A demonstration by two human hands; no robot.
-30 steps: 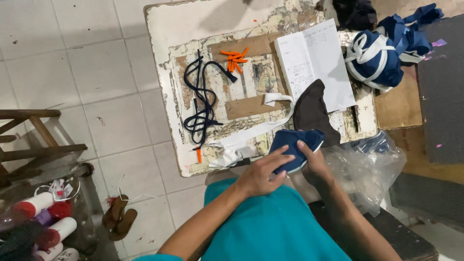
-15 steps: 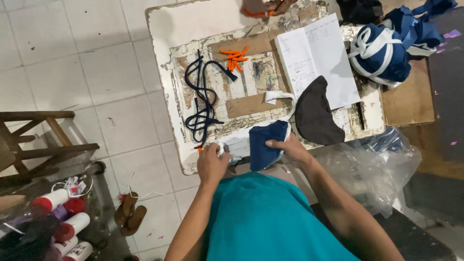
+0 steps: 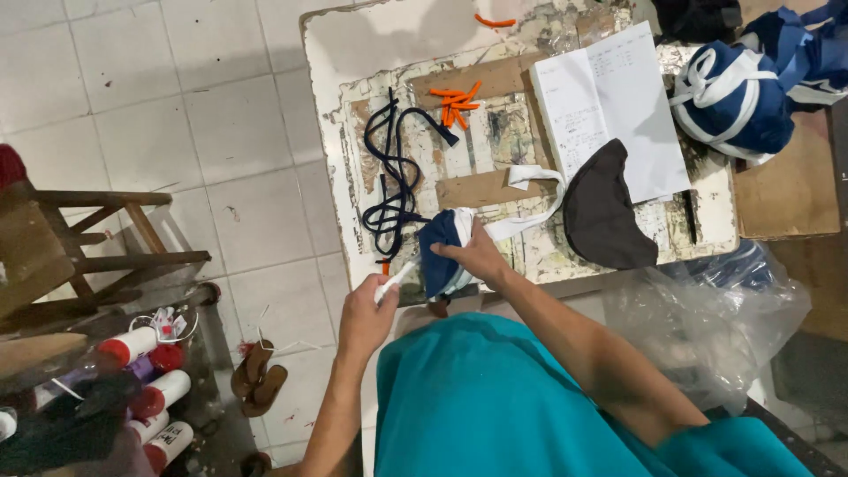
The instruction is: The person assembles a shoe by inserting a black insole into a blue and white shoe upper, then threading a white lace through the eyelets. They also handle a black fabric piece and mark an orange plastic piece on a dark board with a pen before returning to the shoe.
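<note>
The right hand [image 3: 477, 256] has its grip closed on a dark blue folded cloth piece with white trim [image 3: 439, 252], at the near edge of the worn white bench [image 3: 353, 53]. The left hand [image 3: 367, 314] has its grip closed on the end of a white fabric strip [image 3: 393, 281], just beside the cloth. On the bench lie a dark blue cord [image 3: 393, 177], small orange bits [image 3: 455, 104], an open white notebook [image 3: 618, 106] and a black curved cloth piece [image 3: 605, 216].
</note>
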